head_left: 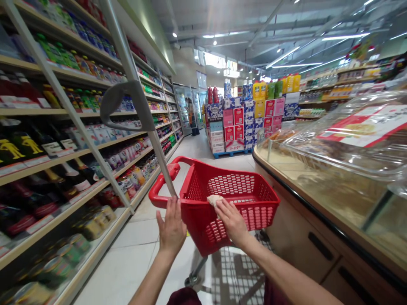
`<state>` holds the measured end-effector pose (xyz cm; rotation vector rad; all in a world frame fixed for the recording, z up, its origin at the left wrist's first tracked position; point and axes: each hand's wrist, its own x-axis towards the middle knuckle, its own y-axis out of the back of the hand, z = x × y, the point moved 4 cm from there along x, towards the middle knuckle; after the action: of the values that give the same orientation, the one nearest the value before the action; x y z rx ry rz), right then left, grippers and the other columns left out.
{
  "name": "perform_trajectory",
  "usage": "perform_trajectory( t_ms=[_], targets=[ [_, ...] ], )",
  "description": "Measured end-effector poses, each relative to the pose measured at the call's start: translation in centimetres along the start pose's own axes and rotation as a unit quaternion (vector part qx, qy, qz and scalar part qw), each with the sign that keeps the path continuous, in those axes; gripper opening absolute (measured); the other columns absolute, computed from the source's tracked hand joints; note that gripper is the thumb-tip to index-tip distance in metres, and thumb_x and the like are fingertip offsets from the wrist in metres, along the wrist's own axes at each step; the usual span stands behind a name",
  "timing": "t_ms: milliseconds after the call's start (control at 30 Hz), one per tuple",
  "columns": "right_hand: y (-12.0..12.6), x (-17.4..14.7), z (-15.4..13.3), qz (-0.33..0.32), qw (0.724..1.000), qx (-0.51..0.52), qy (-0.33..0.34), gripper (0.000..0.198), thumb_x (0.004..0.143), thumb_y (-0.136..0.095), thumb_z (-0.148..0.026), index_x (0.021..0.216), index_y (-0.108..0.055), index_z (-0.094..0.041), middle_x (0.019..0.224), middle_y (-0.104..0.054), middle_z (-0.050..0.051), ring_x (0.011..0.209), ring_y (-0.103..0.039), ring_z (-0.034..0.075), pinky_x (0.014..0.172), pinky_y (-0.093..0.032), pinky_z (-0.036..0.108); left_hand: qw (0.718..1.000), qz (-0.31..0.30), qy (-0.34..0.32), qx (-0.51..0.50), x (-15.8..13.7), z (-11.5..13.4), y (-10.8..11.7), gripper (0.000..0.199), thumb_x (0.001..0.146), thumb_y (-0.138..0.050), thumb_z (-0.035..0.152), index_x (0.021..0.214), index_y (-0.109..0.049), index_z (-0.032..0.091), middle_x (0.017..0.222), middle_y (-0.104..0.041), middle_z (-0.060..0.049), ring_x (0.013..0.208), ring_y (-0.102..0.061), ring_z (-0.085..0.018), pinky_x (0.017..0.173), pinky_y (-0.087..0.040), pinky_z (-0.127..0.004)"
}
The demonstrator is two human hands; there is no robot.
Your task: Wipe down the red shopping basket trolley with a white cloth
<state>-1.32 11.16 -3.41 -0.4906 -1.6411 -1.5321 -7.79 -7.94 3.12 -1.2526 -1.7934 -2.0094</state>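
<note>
A red plastic shopping cart [203,231] with perforated walls stands in front of me, and its basket holds nothing that I can see. My left hand [171,231] lies with stretched fingers against the cart's near left corner, by the foot of a grey metal pole [162,156]. A grey loop-shaped grip [143,106] sits partway up that pole. With my right hand [233,222] I press a crumpled whitish cloth [213,199] onto the basket's near rim. Most of the cloth is hidden under the fingers.
Shelves of bottles and cans [104,148] line the left side. On the right, a glass-edged counter [286,178] bears clear plastic food packs [356,131]. Stacked drink cartons [233,127] stand ahead on a blue pallet [233,153]. A person [190,114] is far down the aisle.
</note>
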Motion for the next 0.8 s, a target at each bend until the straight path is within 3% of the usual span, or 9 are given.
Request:
perform_trajectory(
  t_ms=[133, 233, 333, 533, 700, 800],
  targets=[
    [-0.8, -3.7, 1.2, -0.053, 0.998, -0.01, 0.018, 0.04, 0.081, -0.036, -0.004, 0.113, -0.055, -0.017, 0.115, -0.059, 0.006, 0.12, -0.039, 0.017, 0.094, -0.039, 0.036, 0.996, -0.029, -0.081, -0.022, -0.4, 3.7, -1.3, 0.067, 0.066, -0.04, 0.011, 0.132, -0.029, 0.012, 0.139, -0.03, -0.009, 0.129, -0.023, -0.019, 0.107, -0.001, -0.045],
    [0.0, -4.7, 2.2, -0.039, 0.999, -0.026, -0.011, 0.044, 0.081, -0.033, -0.003, 0.118, -0.051, -0.017, 0.121, -0.054, 0.007, 0.124, -0.033, 0.017, 0.097, -0.036, 0.038, 0.994, -0.044, -0.098, -0.019, 0.2, 4.9, -2.1, 0.068, 0.064, -0.041, 0.012, 0.131, -0.031, 0.012, 0.138, -0.03, -0.009, 0.129, -0.023, -0.021, 0.107, -0.004, -0.048],
    [1.1, -4.4, 4.2, -0.012, 0.997, -0.051, -0.059, 0.044, 0.083, -0.031, -0.004, 0.122, -0.047, -0.016, 0.128, -0.048, 0.008, 0.127, -0.027, 0.019, 0.099, -0.032, 0.042, 0.993, -0.068, -0.094, -0.018, 0.9, 5.4, -2.8, 0.066, 0.064, -0.041, 0.013, 0.13, -0.033, 0.012, 0.138, -0.031, -0.008, 0.129, -0.024, -0.022, 0.107, -0.006, -0.049],
    [0.7, -7.7, 6.2, -0.062, 0.995, -0.046, -0.057, 0.043, 0.081, -0.032, -0.004, 0.112, -0.056, -0.022, 0.114, -0.059, 0.005, 0.118, -0.042, 0.014, 0.094, -0.039, 0.036, 0.991, -0.097, -0.087, -0.018, 1.3, 6.0, -3.3, 0.064, 0.064, -0.04, 0.013, 0.127, -0.038, 0.011, 0.137, -0.032, -0.009, 0.128, -0.026, -0.024, 0.106, -0.007, -0.051],
    [2.4, -7.6, 7.8, -0.003, 0.992, -0.054, -0.112, 0.046, 0.082, -0.031, -0.004, 0.122, -0.047, -0.018, 0.126, -0.05, 0.007, 0.126, -0.029, 0.019, 0.099, -0.032, 0.043, 0.993, -0.096, -0.072, -0.017, 1.0, 6.2, -3.3, 0.066, 0.063, -0.04, 0.012, 0.129, -0.034, 0.011, 0.138, -0.031, -0.009, 0.129, -0.025, -0.024, 0.106, -0.006, -0.053],
    [2.0, -9.6, 8.6, -0.044, 0.989, -0.054, -0.133, 0.044, 0.08, -0.033, -0.004, 0.115, -0.055, -0.019, 0.119, -0.056, 0.007, 0.119, -0.041, 0.019, 0.096, -0.036, 0.041, 0.993, -0.088, -0.075, -0.015, 0.9, 6.2, -3.4, 0.067, 0.063, -0.039, 0.011, 0.13, -0.033, 0.011, 0.138, -0.03, -0.01, 0.128, -0.025, -0.024, 0.105, -0.006, -0.053]
  ],
)
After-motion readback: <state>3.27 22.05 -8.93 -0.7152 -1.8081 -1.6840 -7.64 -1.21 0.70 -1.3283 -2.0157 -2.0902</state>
